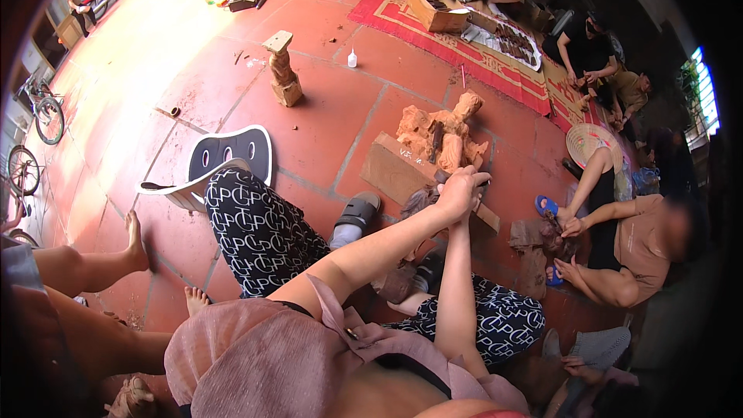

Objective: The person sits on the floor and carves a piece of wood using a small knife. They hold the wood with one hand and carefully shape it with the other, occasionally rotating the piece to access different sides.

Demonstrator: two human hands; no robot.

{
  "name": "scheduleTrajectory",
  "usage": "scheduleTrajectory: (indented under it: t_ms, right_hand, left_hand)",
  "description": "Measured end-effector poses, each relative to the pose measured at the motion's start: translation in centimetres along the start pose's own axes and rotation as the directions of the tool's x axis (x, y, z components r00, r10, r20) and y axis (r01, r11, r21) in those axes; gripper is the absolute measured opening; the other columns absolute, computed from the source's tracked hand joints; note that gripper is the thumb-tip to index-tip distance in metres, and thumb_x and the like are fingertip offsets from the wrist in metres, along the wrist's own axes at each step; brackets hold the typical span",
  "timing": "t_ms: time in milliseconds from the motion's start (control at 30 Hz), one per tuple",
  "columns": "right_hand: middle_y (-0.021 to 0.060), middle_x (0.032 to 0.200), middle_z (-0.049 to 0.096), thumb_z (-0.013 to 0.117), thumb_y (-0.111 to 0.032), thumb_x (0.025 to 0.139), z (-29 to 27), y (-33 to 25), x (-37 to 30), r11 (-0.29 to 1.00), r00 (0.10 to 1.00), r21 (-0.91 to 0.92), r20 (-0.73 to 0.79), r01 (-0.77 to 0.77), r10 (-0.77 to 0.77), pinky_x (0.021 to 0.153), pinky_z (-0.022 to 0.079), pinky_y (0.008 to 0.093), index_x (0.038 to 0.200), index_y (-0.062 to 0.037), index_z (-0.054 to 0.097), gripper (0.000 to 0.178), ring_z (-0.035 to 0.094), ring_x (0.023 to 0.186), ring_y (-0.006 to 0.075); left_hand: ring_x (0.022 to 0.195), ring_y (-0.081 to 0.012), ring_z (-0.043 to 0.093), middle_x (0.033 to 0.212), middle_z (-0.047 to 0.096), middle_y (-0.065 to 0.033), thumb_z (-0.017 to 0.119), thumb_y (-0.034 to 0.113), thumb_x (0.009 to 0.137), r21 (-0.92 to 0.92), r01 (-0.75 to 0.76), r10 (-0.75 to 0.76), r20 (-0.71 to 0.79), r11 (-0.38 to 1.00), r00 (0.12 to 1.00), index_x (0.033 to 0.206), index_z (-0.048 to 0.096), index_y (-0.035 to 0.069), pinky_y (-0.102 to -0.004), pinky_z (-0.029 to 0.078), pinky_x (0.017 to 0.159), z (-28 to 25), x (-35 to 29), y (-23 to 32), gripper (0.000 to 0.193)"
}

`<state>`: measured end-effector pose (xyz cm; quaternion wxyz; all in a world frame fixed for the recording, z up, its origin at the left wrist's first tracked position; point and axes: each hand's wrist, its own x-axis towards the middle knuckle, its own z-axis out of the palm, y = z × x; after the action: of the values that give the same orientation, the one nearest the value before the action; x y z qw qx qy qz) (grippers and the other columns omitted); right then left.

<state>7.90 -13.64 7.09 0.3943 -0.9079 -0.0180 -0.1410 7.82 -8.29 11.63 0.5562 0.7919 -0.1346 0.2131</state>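
Note:
My two hands are together in front of me, over a wooden block. My left hand (458, 192) is closed, its fingers wrapped round something that I cannot make out; a small dark end shows beside it. Most of my right hand (469, 207) is hidden behind the left, so its fingers cannot be read. Just beyond them lies an orange-brown carved wood piece (433, 128) with a rounded knob and a dark stick-like part on it. The light brown wooden block (395, 166) bears handwriting and sits under the carving. A dark brownish lump (419, 201) is beside my left wrist.
A carved wooden post (285, 73) and a small white bottle (352, 58) stand on the red tiles. A black-and-white visor (232, 156) lies left of my knee. Several people sit around, one in a brown shirt (638, 240) at right; a cardboard box (433, 9) is on the red mat.

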Motion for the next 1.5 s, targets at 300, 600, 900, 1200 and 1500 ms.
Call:
scheduleTrajectory:
  t_ms: [300,600,900,1200,1500]
  right_hand:
    - [0.0106,0.108,0.052,0.059,-0.03,0.08,0.0,0.4,-0.5,0.998,1.0,0.055,0.003,0.001,-0.001,0.083,0.042,0.0339,0.111,0.0001,0.045,0.045,0.052,0.102,0.0216]
    - [0.0098,0.101,0.057,0.056,-0.029,0.083,0.6,0.8,-0.1,0.996,1.0,0.088,0.01,0.016,-0.017,0.079,0.043,0.0343,0.109,-0.0002,0.049,0.04,0.055,0.096,0.0221]
    - [0.0089,0.094,0.061,0.052,-0.029,0.085,1.2,2.6,0.5,0.992,0.999,0.125,0.02,0.027,-0.03,0.074,0.045,0.0348,0.106,-0.0005,0.053,0.036,0.059,0.09,0.0225]
    - [0.0041,0.075,0.062,0.065,-0.019,0.08,-3.5,0.8,1.5,0.804,0.943,0.516,0.021,-0.295,0.332,0.054,0.043,0.0202,0.077,-0.0004,0.063,0.019,0.056,0.063,0.007]
    - [0.0048,0.077,0.063,0.065,-0.018,0.08,-5.9,1.2,1.2,0.734,0.919,0.597,0.016,-0.324,0.393,0.059,0.047,0.0214,0.081,0.0003,0.062,0.019,0.06,0.067,0.0108]
  left_hand:
    - [0.081,-0.0279,0.051,0.078,0.051,-0.0112,0.057,0.003,0.069,0.019,0.09,-0.089,-0.046,0.996,0.995,0.097,0.064,0.011,-0.0382,0.041,0.067,-0.3,-0.2,1.4,0.03]
    - [0.076,-0.0306,0.051,0.075,0.048,-0.0129,0.061,0.001,0.066,-0.032,0.116,-0.118,-0.046,0.993,0.992,0.09,0.063,0.009,-0.0387,0.041,0.066,-1.7,0.9,1.8,0.026]
    - [0.088,-0.0321,0.053,0.089,0.054,-0.0152,0.062,0.008,0.07,-0.024,0.144,-0.144,0.005,0.989,0.99,0.101,0.059,0.005,-0.0377,0.043,0.076,-3.3,0.6,1.5,0.031]
    - [0.088,-0.0293,0.055,0.095,0.055,-0.0149,0.058,0.014,0.078,0.035,0.443,-0.426,-0.213,0.896,0.879,0.094,0.058,0.002,-0.0366,0.044,0.078,-7.2,-5.2,-7.3,0.02]
    - [0.094,-0.0311,0.059,0.093,0.063,-0.0204,0.051,0.041,0.083,-0.117,0.646,-0.642,0.076,0.754,0.763,0.098,0.062,-0.003,-0.0349,0.043,0.082,-5.3,-8.0,-10.1,0.048]
